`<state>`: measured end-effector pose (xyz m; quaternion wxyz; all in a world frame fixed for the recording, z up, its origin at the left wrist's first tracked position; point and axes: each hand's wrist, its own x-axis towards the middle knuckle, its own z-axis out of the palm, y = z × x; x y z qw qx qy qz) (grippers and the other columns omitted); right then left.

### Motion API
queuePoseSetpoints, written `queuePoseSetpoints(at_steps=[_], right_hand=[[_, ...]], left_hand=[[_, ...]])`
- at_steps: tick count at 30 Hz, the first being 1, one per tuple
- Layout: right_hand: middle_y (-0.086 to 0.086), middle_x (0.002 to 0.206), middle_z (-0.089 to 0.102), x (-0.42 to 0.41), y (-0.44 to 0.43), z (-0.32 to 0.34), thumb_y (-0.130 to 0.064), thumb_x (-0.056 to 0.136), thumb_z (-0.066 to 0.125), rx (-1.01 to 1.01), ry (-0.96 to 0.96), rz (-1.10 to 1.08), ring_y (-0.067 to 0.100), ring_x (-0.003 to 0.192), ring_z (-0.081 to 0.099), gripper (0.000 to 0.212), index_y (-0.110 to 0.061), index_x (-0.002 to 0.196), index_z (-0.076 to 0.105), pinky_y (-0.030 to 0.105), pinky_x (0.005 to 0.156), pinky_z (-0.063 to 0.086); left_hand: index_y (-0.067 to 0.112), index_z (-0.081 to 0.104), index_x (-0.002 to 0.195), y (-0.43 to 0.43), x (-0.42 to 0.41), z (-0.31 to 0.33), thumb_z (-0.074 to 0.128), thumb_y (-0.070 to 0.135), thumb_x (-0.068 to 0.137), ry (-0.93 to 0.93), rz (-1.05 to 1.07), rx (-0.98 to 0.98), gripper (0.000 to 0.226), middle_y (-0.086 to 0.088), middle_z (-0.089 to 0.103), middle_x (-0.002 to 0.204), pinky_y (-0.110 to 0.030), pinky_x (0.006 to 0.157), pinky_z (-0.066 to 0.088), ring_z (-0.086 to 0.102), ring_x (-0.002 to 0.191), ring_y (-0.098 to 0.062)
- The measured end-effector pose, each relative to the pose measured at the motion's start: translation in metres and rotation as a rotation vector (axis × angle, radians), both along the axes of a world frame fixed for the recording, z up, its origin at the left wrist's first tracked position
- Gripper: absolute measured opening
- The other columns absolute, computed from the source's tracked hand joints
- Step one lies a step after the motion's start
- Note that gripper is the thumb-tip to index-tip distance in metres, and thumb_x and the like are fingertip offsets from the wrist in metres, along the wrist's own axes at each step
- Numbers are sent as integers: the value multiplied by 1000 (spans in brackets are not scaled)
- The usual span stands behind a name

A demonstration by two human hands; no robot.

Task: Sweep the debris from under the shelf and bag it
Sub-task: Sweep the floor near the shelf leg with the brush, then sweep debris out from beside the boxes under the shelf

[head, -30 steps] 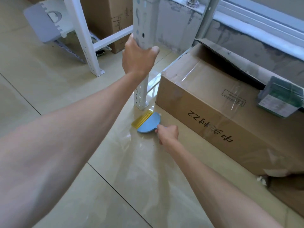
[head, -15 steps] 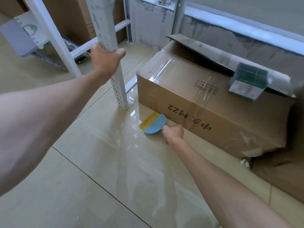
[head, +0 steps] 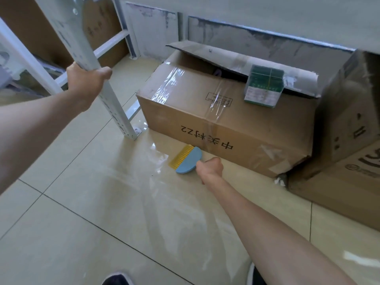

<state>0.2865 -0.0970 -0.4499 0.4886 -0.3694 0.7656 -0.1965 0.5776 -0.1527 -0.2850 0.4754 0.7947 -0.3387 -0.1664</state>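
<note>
Hands: two. Left hand point(head: 86, 83) closed round white perforated metal shelf upright point(head: 115, 114). Right hand point(head: 210, 168) fisted round handle of blue hand brush with yellow bristles point(head: 188, 162); handle hidden in fist. Brush: one, low at glossy beige tiled floor point(head: 82, 223), just beside front base of large taped brown cardboard box point(head: 195, 103). Box front, black marker, upside down: "中关村22"; top label illegible. Small green packet point(head: 264, 86): one, on box top. White scrap point(head: 280, 180): one, on floor at box's right corner.

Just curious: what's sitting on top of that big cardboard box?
A green packet rests on the box, by its raised flap. The box's inside is hidden in shadow.
</note>
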Motion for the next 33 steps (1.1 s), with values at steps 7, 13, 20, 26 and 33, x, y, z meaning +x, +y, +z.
queuePoseSetpoints(at_steps=[7,13,20,26,33], right_hand=[[15,117,61,-25,7,15,-14,80,63,24,50,35,35,99,64,29,-2,106,56,45,80,58],[16,122,58,-47,14,25,-16,81,63,47,73,56,36,104,62,35,-1,112,55,45,83,57],[17,127,57,-75,19,24,-21,83,63,81,67,34,35,110,60,42,0,118,52,45,86,56],[17,123,57,-93,30,21,-24,82,61,71,68,18,36,106,61,42,-1,115,52,44,85,56],[8,76,67,-69,31,34,-18,86,56,-24,-124,203,10,43,50,24,3,95,62,15,37,34]], left_hand=[[-2,51,124,45,-52,-31,58,30,93,-224,-151,574,45,-21,56,121,-36,73,43,56,103,-35],[19,36,143,56,-154,-42,66,46,83,-651,-594,394,73,-1,42,145,-43,94,45,45,130,-24],[25,20,154,18,-245,-37,74,56,74,-847,-1023,299,101,-2,17,161,-40,120,17,15,148,-21],[27,21,155,1,-266,-55,53,45,96,-846,-1094,383,69,-2,17,162,-43,119,20,15,149,-20],[28,29,153,-10,-264,-52,56,38,95,-884,-1119,424,64,-3,28,158,-47,110,35,31,143,-27]])
